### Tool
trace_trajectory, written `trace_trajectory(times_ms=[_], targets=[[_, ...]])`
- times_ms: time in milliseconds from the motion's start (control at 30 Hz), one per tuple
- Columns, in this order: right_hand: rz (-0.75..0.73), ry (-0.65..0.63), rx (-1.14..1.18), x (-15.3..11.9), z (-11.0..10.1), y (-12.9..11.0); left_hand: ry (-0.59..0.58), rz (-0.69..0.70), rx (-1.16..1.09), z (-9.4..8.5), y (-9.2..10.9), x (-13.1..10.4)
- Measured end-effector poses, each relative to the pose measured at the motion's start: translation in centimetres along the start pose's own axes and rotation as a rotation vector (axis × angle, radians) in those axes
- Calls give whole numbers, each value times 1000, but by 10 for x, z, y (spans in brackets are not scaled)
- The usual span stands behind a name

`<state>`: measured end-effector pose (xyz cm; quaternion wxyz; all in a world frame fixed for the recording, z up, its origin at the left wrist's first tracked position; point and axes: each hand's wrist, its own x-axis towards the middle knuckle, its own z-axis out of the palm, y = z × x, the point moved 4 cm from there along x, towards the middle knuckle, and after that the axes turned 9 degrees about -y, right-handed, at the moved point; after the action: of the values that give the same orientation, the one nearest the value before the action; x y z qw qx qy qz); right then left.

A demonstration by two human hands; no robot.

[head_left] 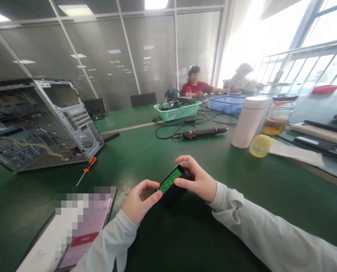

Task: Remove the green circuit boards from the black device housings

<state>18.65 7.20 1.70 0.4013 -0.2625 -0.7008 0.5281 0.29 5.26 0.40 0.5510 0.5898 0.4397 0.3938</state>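
Close in front of me, a black box-shaped case carries a narrow green circuit board along its upper side, tilted up to the right. My left hand pinches the lower left end of the board and case between thumb and fingers. On the other end, my right hand is closed, its thumb pressed on the board's edge and its fingers bent over the far side. Whether the board sits inside the case or only rests against it, I cannot tell.
An opened computer tower stands at left, near an orange-handled screwdriver and a phone. Beyond my hands lie an electric screwdriver and a green basket of cables. A white bottle and yellow-lidded container stand right. Two people sit farther back.
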Motion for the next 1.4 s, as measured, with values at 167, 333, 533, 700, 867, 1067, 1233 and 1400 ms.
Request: trace_trajectory(times_ms=[167, 333, 533, 700, 867, 1067, 1233, 1400], targets=[[-11, -7, -33, -1, 0, 0, 19, 4, 30, -1, -1, 0], [44, -18, -67, 0, -1, 4, 6, 5, 33, 0, -3, 1], [137, -33, -18, 0, 2, 9, 156, 5, -46, -1, -2, -2], [210, 2, 14, 0, 1, 11, 234, -94, -254, -8, -6, -1], [327, 144, 59, 2, -10, 15, 327, -195, -407, -14, -9, 0], [401, 391, 130, 0, -32, 19, 472, -261, -597, -13, -5, 0], [536, 546, 311, -4, -34, 14, 516, -267, -613, -14, -5, -1], [724, 469, 603, -8, -14, 7, 521, -244, -612, -17, -7, -1]])
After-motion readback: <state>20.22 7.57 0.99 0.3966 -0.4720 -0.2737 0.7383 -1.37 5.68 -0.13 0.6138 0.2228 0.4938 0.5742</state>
